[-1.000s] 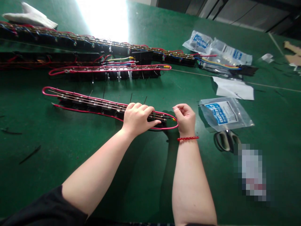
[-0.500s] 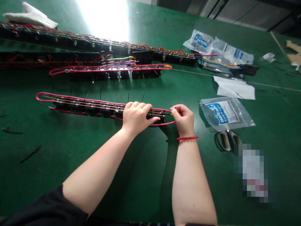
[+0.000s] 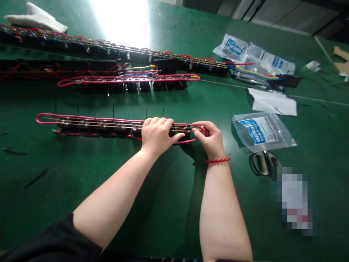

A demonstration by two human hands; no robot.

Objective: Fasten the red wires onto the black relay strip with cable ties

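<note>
A long row of black switch blocks (image 3: pixel 95 128) lies on the green mat, threaded with thin bare wires and ringed by a red wire loop (image 3: pixel 81 118). My left hand (image 3: pixel 159 136) grips the row near its right end, fingers curled over the top. My right hand (image 3: pixel 209 137) pinches the red wire at the row's right end, where a small yellow terminal (image 3: pixel 200 128) shows between my fingers. Part of the row is hidden under my left hand. A red bead bracelet (image 3: pixel 217 160) circles my right wrist.
Two more wired rows (image 3: pixel 128 82) lie beyond, with a third (image 3: pixel 163 58) farther back. To the right are plastic parts bags (image 3: pixel 261 133), a white paper sheet (image 3: pixel 271 102) and black-handled scissors (image 3: pixel 263 162). A pixelated object (image 3: pixel 293 200) lies nearer me. A white glove (image 3: pixel 35 22) lies far left.
The row has swung from tilted to nearly level, with its far loop moving left and down. My right hand has moved left, and the red wire now lies tighter along the row.
</note>
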